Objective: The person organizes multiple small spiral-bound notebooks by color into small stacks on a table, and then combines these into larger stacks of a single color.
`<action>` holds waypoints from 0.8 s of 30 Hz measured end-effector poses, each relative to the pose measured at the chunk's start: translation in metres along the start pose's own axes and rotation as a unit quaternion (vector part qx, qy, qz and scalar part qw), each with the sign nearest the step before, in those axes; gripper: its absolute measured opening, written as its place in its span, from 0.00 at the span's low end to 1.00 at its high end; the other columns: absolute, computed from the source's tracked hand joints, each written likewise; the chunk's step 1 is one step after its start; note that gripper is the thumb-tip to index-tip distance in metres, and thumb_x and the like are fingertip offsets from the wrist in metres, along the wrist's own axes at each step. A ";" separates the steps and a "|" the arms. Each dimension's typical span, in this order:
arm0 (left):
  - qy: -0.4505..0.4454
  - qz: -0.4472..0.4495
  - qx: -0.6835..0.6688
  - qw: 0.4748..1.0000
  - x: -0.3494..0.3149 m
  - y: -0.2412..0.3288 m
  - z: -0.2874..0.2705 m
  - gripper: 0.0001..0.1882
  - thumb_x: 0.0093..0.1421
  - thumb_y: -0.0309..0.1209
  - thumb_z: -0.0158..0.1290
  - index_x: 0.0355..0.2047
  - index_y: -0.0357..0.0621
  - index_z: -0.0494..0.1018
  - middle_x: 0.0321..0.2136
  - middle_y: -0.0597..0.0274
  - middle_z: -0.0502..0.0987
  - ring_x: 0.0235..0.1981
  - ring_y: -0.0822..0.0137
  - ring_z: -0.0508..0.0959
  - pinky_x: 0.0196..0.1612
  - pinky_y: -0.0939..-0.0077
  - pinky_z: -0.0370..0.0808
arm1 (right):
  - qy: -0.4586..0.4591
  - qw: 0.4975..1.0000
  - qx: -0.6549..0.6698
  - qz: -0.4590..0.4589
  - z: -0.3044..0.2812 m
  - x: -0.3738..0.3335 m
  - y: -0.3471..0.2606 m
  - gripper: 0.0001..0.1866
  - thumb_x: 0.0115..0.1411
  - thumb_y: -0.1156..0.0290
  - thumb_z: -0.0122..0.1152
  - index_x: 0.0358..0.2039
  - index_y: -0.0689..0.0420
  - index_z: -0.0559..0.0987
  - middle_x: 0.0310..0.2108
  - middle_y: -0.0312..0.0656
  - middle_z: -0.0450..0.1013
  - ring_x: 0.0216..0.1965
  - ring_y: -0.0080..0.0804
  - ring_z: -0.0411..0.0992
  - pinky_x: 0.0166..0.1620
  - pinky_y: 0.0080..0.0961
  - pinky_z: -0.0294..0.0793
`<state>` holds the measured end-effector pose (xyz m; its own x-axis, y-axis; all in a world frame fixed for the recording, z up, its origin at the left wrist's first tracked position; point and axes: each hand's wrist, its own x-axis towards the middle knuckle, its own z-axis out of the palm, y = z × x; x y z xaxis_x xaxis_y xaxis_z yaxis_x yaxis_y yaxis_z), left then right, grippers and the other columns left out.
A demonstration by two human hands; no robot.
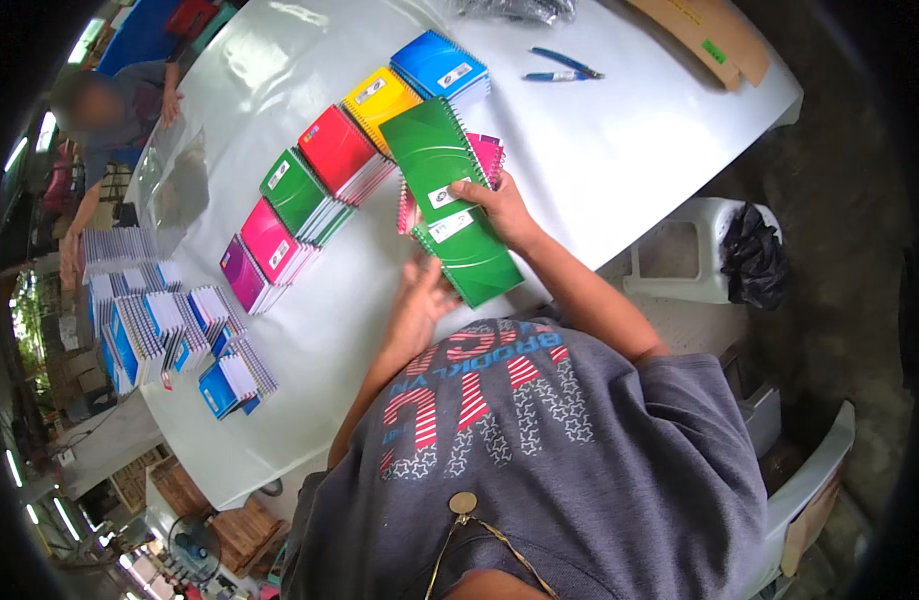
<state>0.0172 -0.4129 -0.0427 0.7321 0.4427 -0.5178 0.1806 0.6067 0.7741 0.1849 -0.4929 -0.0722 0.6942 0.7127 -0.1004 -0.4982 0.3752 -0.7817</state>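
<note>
My right hand [498, 208] is closed on a green spiral notebook [420, 145], its thumb on the cover near a white label and its other fingers hidden underneath. A second green notebook [480, 268] lies partly under the first and reaches toward my body. Pink notebooks [488, 152] show beneath and beside the held one. My left hand [420, 295] is open beside the spiral edge of the lower green notebook, fingers apart; whether it touches the notebook I cannot tell. Beyond, stacks run in a diagonal row: blue [435, 68], yellow [380, 100], red [335, 148], green [295, 190], pink [270, 238] and purple [242, 272].
Several blue-and-white notebook stacks [180, 320] crowd the table's left end, near another person's hand [72, 258]. Two pens [565, 70], a cardboard piece [705, 40] and clear plastic wrap [515, 8] lie at the far side. A white stool [680, 250] with a black bag [752, 255] stands right.
</note>
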 end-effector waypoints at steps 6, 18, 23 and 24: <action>-0.001 0.149 0.239 0.959 0.016 -0.021 0.008 0.22 0.56 0.32 0.55 0.45 0.35 0.60 0.37 0.57 0.70 0.36 0.69 0.70 0.40 0.74 0.69 | 0.008 0.994 -0.030 -0.100 0.005 -0.013 -0.011 0.19 0.50 0.70 0.64 0.42 0.62 0.72 0.33 0.36 0.74 0.32 0.22 0.71 0.37 0.22 0.72; 0.160 0.252 0.183 0.937 0.014 -0.019 0.011 0.22 0.63 0.40 0.43 0.48 0.31 0.61 0.42 0.48 0.67 0.42 0.59 0.68 0.47 0.69 0.64 | -0.121 0.988 -0.069 0.068 -0.016 -0.049 -0.018 0.26 0.49 0.72 0.66 0.49 0.60 0.69 0.37 0.34 0.72 0.35 0.19 0.69 0.32 0.16 0.71; -0.078 0.435 0.154 0.884 0.040 -0.017 -0.025 0.37 0.62 0.51 0.38 0.60 0.36 0.45 0.56 0.45 0.53 0.59 0.55 0.55 0.60 0.64 0.51 | -0.196 0.967 -0.155 -0.043 -0.008 -0.043 -0.002 0.27 0.49 0.74 0.65 0.50 0.63 0.68 0.39 0.38 0.73 0.41 0.23 0.68 0.46 0.22 0.68; -0.100 0.344 0.150 0.922 0.038 -0.018 -0.024 0.51 0.52 0.66 0.41 0.61 0.36 0.42 0.56 0.47 0.53 0.59 0.57 0.54 0.60 0.64 0.50 | -0.210 0.966 -0.148 0.021 -0.013 -0.043 -0.005 0.29 0.48 0.76 0.65 0.52 0.63 0.66 0.45 0.41 0.70 0.48 0.26 0.64 0.54 0.24 0.62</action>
<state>0.0260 -0.3907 -0.0848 0.8420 0.5061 0.1866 -0.2190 0.0046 0.9757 0.1641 -0.5334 -0.0721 0.3744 0.9243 0.0742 -0.3078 0.1994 -0.9303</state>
